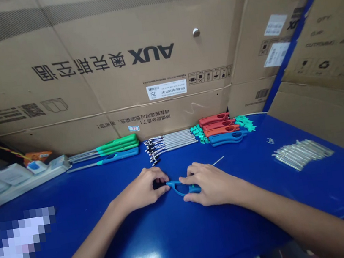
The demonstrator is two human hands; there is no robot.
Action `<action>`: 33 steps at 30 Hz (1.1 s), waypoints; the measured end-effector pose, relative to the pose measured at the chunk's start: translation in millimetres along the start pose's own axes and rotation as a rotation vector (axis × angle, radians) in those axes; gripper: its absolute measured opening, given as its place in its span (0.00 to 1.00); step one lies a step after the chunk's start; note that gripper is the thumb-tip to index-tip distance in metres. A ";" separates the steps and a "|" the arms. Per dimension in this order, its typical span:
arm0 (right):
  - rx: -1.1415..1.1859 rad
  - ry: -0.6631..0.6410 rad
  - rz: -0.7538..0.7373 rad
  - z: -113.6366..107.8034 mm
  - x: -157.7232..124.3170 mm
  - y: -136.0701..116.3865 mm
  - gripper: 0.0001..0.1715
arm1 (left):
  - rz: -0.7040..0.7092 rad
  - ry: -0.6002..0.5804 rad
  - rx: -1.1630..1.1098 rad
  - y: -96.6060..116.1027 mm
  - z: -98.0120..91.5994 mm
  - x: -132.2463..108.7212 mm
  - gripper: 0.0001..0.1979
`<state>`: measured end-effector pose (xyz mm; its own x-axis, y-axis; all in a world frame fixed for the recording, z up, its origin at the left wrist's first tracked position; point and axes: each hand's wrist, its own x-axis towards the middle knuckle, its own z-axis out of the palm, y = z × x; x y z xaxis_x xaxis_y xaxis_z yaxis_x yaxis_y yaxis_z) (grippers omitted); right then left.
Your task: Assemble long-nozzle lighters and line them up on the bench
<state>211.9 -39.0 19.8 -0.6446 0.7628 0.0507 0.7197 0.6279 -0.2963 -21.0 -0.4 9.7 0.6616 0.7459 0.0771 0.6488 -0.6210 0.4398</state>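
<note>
Blue desk (111, 244) below stacked AUX cardboard cartons (112, 65). Green-handled gas lighters (116, 145) lie along the back edge. We grip a blue plastic lighter handle (183, 188) mid-desk, closed in both our left hand (140, 189) and right hand (211, 183); a thin metal rod (218, 161) shows past the right hand.

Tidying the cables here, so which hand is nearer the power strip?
The left hand is nearer: it is to the right of the power strip and closer to the person. The right hand is farther, beyond the left hand on the same side.
</note>
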 end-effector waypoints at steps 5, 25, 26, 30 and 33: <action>0.020 -0.084 0.070 -1.5 2.1 -0.5 0.31 | 0.015 -0.003 -0.072 -0.4 0.5 1.5 0.05; -0.081 0.108 0.045 -28.3 -10.5 38.3 0.07 | 0.014 0.122 0.148 -8.3 -8.1 -3.2 0.13; -0.095 0.113 0.039 -28.7 -10.5 37.6 0.06 | 0.017 0.120 0.142 -6.6 -7.9 -3.6 0.13; -0.110 0.121 0.020 -30.1 -11.4 36.5 0.03 | 0.044 0.069 0.128 -3.9 -6.1 -3.7 0.13; -0.087 0.108 0.009 -29.2 -12.1 36.0 0.04 | 0.060 0.040 0.140 -7.3 -5.6 -3.4 0.15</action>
<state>253.1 -21.1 36.4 -0.6097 0.7779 0.1521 0.7482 0.6281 -0.2135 -30.1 2.8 11.3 0.6874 0.7134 0.1363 0.6562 -0.6904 0.3043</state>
